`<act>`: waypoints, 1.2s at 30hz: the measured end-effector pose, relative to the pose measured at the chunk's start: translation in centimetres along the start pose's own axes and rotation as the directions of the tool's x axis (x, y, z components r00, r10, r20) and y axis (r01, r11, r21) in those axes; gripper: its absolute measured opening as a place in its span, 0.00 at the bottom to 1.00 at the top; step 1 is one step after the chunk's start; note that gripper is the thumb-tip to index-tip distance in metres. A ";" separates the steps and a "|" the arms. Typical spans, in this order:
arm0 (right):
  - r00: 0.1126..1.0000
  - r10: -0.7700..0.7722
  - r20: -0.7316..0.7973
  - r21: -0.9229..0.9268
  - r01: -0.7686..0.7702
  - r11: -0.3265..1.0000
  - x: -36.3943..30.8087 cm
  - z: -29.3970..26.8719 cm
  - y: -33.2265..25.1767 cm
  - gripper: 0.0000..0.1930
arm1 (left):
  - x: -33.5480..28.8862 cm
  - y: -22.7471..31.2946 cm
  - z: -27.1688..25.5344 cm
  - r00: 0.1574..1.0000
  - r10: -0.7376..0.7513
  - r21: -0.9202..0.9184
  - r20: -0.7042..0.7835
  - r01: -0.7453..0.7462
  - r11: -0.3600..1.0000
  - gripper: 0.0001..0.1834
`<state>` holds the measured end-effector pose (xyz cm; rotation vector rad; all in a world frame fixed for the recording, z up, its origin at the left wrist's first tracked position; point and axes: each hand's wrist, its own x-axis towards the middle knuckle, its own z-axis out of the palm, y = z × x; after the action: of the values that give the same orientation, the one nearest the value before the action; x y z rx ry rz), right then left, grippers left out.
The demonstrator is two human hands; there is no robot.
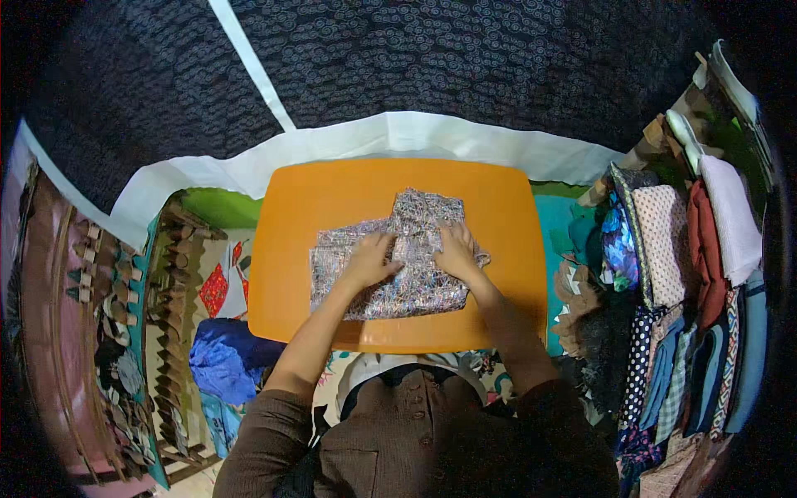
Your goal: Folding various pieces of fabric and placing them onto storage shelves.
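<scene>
A multicoloured, speckled garment (415, 286) lies partly folded on an orange table (307, 195). One narrower part of it is turned up over the rest and reaches toward the table's far side. My left hand (370, 261) rests on the left part of the cloth, with its fingers spread. Flat on the folded-over part, toward its right edge, lies my right hand (455, 251), fingers stretched out. Both palms face down on the fabric, and neither hand grips it. What kind of garment it is I cannot make out.
Hanging and stacked clothes (664, 241) crowd the right side. At left stands a wooden rack (176, 332), with blue cloth (224, 365) and a red patterned cloth (217, 289) beside the table. A dark patterned curtain (465, 66) with a white border (398, 133) spans the far side.
</scene>
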<state>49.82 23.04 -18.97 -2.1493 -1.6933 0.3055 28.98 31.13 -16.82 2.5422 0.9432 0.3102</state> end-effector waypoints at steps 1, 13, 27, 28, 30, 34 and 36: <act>0.997 0.047 -0.053 0.000 -0.047 0.999 0.5 0.7 0.8 0.32 | 1.1 0.5 0.5 0.998 0.058 0.023 0.017 -0.058 0.998 0.37; 0.985 0.158 -0.068 0.401 -0.118 0.908 4.8 3.7 11.1 0.25 | 2.9 2.8 0.8 0.981 0.096 -0.088 0.171 -0.082 0.993 0.15; 0.637 -0.378 0.672 0.709 -0.701 0.079 4.5 -4.0 1.8 0.19 | -5.9 6.9 -1.5 0.923 0.331 0.005 -0.194 -0.337 0.942 0.13; 0.466 -0.394 0.792 0.577 -0.782 0.235 4.5 -6.1 0.6 0.20 | -6.3 7.1 -1.4 0.909 0.345 0.038 -0.233 -0.346 0.937 0.14; 0.346 -0.440 0.829 0.487 -0.834 0.262 4.7 -4.8 1.5 0.20 | -6.9 7.6 -1.3 0.895 0.352 0.077 -0.273 -0.344 0.936 0.14; 0.535 -0.422 0.732 0.669 -0.679 0.302 6.4 -3.3 2.1 0.22 | -7.7 8.3 -0.9 0.895 0.313 0.133 -0.318 -0.285 0.949 0.15; 0.703 -0.307 0.641 0.748 -0.482 0.457 8.2 -1.4 4.1 0.22 | -7.4 8.6 -0.9 0.895 0.299 0.163 -0.329 -0.258 0.952 0.15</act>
<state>56.00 29.89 -18.85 -1.2640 -1.1480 1.8471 28.00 20.59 -12.62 2.7877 0.7244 0.8432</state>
